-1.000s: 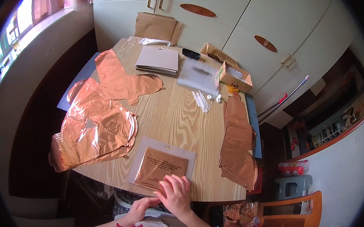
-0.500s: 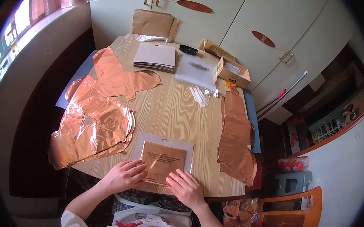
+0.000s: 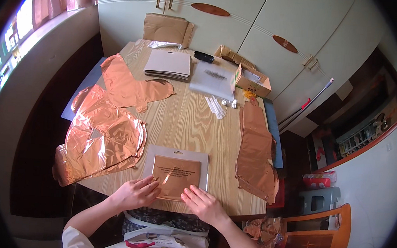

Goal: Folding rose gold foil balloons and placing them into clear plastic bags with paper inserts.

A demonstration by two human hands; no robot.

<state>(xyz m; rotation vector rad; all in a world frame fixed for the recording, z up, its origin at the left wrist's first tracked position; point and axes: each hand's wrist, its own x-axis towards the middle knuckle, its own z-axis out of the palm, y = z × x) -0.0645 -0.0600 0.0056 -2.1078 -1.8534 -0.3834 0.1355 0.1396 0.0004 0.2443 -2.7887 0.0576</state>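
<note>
Left hand: palm down, fingers half curled, tips at the packet's left edge. Right hand: fingers nearly straight, close together, tips on its lower right corner. Thumbs unclear; cannot tell whether either pinches. Forearms angle inward from below. Packet, copper foil on grey card, flat at the worktop's near edge, between hands. Beyond: crumpled foil pile left, foil stack right, white sticks farther back.
</note>
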